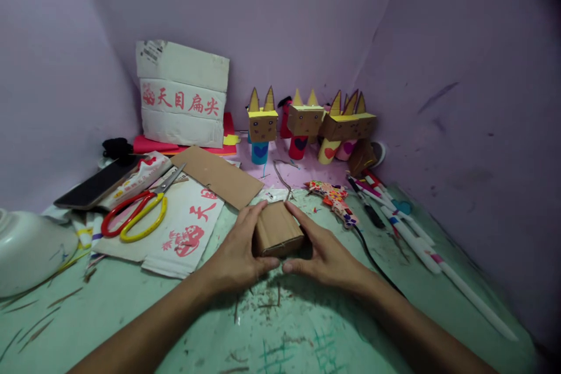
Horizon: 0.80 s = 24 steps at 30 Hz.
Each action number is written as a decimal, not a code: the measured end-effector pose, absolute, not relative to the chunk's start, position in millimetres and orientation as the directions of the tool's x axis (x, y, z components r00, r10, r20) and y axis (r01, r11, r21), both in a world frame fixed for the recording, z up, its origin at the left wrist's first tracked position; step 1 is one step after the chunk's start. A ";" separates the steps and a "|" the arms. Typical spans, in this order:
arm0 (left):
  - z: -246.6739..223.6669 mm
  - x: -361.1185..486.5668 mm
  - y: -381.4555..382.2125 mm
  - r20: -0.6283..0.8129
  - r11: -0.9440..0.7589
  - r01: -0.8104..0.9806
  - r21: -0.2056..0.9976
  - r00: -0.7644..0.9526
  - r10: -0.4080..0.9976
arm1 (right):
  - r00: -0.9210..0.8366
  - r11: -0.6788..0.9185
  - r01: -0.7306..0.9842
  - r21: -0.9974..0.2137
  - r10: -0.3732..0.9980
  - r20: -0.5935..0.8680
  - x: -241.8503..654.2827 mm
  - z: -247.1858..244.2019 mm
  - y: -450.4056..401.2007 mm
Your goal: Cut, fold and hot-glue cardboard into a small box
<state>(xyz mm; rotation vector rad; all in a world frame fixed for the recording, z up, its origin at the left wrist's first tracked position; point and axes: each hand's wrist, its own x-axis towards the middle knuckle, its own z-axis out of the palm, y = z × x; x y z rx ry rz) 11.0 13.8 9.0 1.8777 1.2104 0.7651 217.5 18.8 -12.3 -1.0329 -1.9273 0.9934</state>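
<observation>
Our two forearms (142, 324) are slanting inward, left hand (234, 251) and right hand (326, 254) clasping one box (279, 229) between them, one pair of scissors (160, 188) lying leftward.

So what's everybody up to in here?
One person is at a green table, holding a small cardboard box between the left hand and right hand. Scissors with red and yellow handles lie to the left, a patterned tool with a black cord to the right. Cardboard-headed figures with pointed ears stand at the back.
</observation>
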 end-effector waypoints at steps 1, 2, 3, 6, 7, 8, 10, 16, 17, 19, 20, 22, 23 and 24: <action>8.8 9.1 15.6 0.090 -0.266 0.455 0.850 0.371 0.924 | -0.412 0.379 0.329 -0.865 0.882 0.229 215.5 -12.8 21.2; 8.7 7.2 17.5 0.096 -0.266 0.435 0.860 0.374 0.922 | -0.406 0.382 0.348 -0.856 0.885 0.229 212.9 -13.3 22.9; 8.7 5.5 19.4 0.100 -0.263 0.410 0.873 0.377 0.921 | -0.402 0.391 0.380 -0.838 0.886 0.232 210.1 -14.0 23.7; 9.3 2.9 23.2 0.093 -0.246 0.364 0.898 0.391 0.916 | -0.393 0.421 0.519 -0.744 0.890 0.230 202.7 -17.9 21.2; 9.3 2.8 23.6 0.089 -0.247 0.365 0.897 0.398 0.913 | -0.395 0.428 0.553 -0.715 0.890 0.227 201.2 -20.0 19.6; 9.2 3.0 23.6 0.085 -0.250 0.374 0.893 0.405 0.910 | -0.400 0.436 0.572 -0.695 0.888 0.227 200.5 -22.3 17.9; 8.4 3.1 22.9 0.078 -0.264 0.391 0.882 0.431 0.899 | -0.427 0.464 0.570 -0.678 0.872 0.238 200.8 -27.0 15.5; 4.7 -6.8 25.3 0.040 -0.268 0.341 0.901 0.549 0.835 | -0.453 0.483 0.571 -0.664 0.860 0.236 205.0 -30.9 13.3; 4.3 -9.3 26.3 0.030 -0.262 0.332 0.906 0.566 0.824 | -0.455 0.480 0.577 -0.661 0.861 0.228 205.3 -30.3 12.9; 3.3 -13.3 28.2 0.026 -0.254 0.310 0.916 0.587 0.809 | -0.459 0.481 0.584 -0.654 0.860 0.223 205.6 -29.2 12.2; 2.6 -14.6 29.1 0.030 -0.253 0.298 0.921 0.591 0.806 | -0.461 0.482 0.586 -0.652 0.859 0.222 205.9 -28.9 12.0; 1.1 -15.9 30.2 0.056 -0.256 0.273 0.927 0.576 0.816 | -0.462 0.486 0.585 -0.649 0.858 0.225 206.5 -28.8 11.9; 0.5 -15.8 30.6 0.070 -0.262 0.265 0.928 0.565 0.822 | -0.464 0.488 0.585 -0.648 0.856 0.227 206.9 -29.0 12.0; 0.0 -15.5 30.7 0.082 -0.270 0.264 0.926 0.557 0.826 | -0.464 0.490 0.584 -0.647 0.856 0.229 207.2 -29.2 12.2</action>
